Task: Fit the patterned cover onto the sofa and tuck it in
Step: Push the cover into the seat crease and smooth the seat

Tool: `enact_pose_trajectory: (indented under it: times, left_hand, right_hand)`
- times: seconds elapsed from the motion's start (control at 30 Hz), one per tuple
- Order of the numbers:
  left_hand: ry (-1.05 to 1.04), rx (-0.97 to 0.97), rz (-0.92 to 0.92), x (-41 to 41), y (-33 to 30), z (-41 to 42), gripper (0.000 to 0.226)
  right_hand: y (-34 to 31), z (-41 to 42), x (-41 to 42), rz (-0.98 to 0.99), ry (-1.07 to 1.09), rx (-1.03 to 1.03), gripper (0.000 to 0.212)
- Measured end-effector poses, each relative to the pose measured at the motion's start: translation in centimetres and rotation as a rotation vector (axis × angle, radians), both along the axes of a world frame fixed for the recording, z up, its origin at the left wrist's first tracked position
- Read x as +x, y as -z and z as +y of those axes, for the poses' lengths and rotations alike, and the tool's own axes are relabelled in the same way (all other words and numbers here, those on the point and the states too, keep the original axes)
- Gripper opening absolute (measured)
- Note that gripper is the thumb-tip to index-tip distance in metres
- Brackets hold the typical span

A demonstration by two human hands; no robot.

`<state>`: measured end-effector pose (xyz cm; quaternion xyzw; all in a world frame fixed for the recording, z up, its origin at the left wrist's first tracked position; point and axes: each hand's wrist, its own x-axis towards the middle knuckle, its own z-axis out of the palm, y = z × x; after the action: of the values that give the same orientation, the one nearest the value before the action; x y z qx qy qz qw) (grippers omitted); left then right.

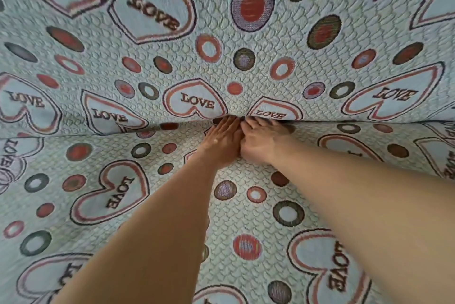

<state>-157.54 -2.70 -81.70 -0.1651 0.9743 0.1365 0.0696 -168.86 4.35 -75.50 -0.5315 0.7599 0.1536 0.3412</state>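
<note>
A pale blue-green patterned cover [246, 40], woven with LOVE hearts and coloured rings, fills the whole view and lies over the sofa's backrest and seat. A crease [98, 131] runs across the middle where backrest and seat meet. My left hand [221, 141] lies flat on the seat part, its straight fingers pushed into the crease. My right hand [261, 141] sits beside it, touching it, its fingers also pressing the cloth into the crease. The fingertips of both hands are hidden in the fold.
Only the covered sofa shows; none of its own fabric is visible. The cover's seat part [246, 217] spreads toward me under both forearms, and the backrest part rises above the crease.
</note>
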Motion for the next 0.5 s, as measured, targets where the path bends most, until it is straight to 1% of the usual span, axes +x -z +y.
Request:
enact_pose_trajectory:
  times: [0.07, 0.13, 0.2, 0.3, 0.4, 0.5]
  left_hand:
    - [-0.034, 0.048, -0.041, -0.4, -0.8, 0.0, 0.044]
    - [-0.074, 0.023, -0.146, -0.5, -1.0, 0.0, 0.047]
    - [-0.123, 0.081, -0.238, -0.6, -1.7, 0.1, 0.05]
    - [-0.148, 0.108, -0.255, -0.2, -2.6, 0.3, 0.052]
    - [-0.146, 0.106, -0.227, 1.7, -3.6, 0.3, 0.053]
    - [-0.267, 0.217, -0.21, 6.6, -4.0, -1.6, 0.055]
  right_hand:
    - [0.0, -0.1, 0.0, 0.007, 0.004, 0.0, 0.063]
    - [-0.1, 0.0, 0.1, 0.022, 0.007, -0.008, 0.062]
    - [-0.3, 0.1, 0.3, 0.038, 0.01, -0.005, 0.061]
    - [-0.9, 0.2, 0.9, 0.06, 0.026, -0.009, 0.061]
    - [-1.4, 0.6, 2.0, 0.115, 0.069, -0.057, 0.059]
    - [-1.4, 0.6, 3.9, 0.177, 0.1, -0.083, 0.062]
